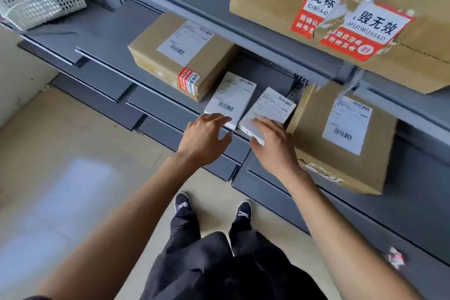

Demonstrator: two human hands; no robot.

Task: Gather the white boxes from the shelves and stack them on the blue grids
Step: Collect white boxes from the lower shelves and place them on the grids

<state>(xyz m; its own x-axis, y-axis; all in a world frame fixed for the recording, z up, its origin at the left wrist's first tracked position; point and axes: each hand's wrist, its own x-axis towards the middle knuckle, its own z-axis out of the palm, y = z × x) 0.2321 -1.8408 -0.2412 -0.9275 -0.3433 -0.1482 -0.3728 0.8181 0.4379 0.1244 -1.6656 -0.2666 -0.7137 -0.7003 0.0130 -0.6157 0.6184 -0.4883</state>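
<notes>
Grey metal shelving (102, 39) runs across the view above a pale tiled floor (60, 153), seen from the head camera looking down past the person's dark trousers and two dark shoes. On the middle shelf two flat white boxes lie side by side near the front edge, each with a printed barcode label on top: the left white box (231, 97) and the right white box (270, 111), which sits tilted with its near corner jutting past the shelf lip. They lie between a brown carton with a red seal (180, 56) on the left and a larger brown carton (345, 139) on the right that overhangs the shelf. The left hand (204, 139) reaches in with fingers spread and relaxed, fingertips at the near edge of the left white box, grasping nothing. The right hand (272, 146) lies over the near end of the right white box, fingers extended on its top and the thumb at the box's lower corner; whether it has closed into a real grip I cannot tell. On the shelf above, a big carton with a torn red-and-white sticker (345, 7) fills the upper right, and a white perforated basket (39, 0) stands at the far left.
</notes>
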